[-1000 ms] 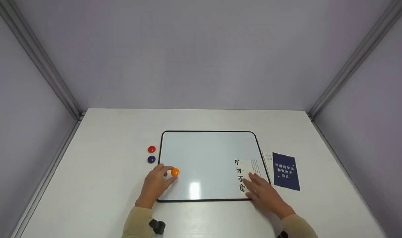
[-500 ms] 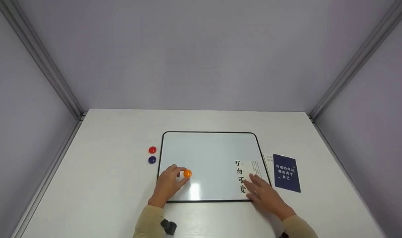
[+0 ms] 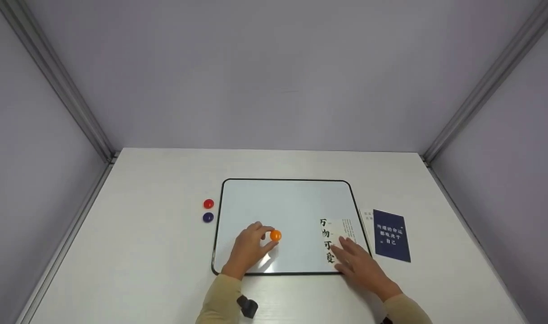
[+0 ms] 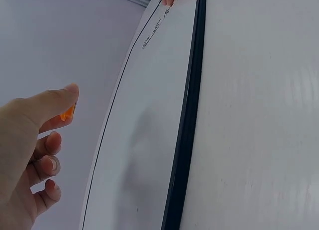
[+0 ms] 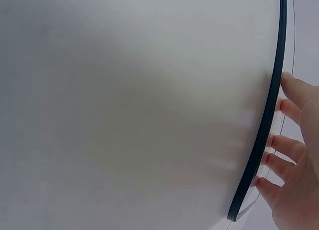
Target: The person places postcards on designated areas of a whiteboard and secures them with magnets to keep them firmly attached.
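Between thumb and index finger, my left hand [image 3: 247, 248] pinches an orange round magnet [image 3: 275, 235] above the lower middle of a black-framed whiteboard [image 3: 292, 198]. In the left wrist view the magnet [image 4: 68, 113] shows as a thin orange edge, held apart from the board, the other fingers loosely bent. A white card [image 3: 336, 225] with black lettering lies on the board's right side. My right hand [image 3: 361, 269] rests its spread fingertips on this card and covers its lower right part. In the right wrist view those fingers [image 5: 286, 146] reach over the board's near edge.
Left of the board, a red magnet [image 3: 208, 204] and a dark blue magnet [image 3: 208, 217] lie on the white table [image 3: 143, 216]. A dark blue card [image 3: 391, 236] lies to the right, partly over a pale card [image 3: 368, 217]. Grey walls stand around the table.
My left hand has carried the orange magnet rightward, from near the board's left edge towards its middle. The right hand has stayed on the white card.
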The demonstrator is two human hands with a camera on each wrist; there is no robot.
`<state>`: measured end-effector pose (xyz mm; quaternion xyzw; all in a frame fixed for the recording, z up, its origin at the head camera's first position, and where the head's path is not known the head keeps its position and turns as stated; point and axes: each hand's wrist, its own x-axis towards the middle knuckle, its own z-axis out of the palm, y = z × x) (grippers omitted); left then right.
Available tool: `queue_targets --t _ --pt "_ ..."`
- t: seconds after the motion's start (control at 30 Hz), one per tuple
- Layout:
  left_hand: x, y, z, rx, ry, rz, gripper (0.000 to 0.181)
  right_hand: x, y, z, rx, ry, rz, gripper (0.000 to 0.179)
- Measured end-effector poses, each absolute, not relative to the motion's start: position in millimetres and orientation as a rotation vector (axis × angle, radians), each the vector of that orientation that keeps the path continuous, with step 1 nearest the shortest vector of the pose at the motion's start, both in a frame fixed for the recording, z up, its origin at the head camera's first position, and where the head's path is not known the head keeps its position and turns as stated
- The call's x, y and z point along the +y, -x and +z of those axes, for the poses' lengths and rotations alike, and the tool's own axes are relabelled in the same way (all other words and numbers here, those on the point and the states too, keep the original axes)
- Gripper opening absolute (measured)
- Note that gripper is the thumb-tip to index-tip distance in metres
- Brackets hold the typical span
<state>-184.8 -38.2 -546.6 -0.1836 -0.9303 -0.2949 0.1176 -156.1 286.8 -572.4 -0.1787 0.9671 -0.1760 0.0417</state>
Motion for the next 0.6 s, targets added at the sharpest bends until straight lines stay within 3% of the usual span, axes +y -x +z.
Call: queue_targets --t 0.6 --pt "-18 190 -552 -2.704 0.620 -0.798 0.029 286 155 -571 2.989 0.589 -0.545 0.050"
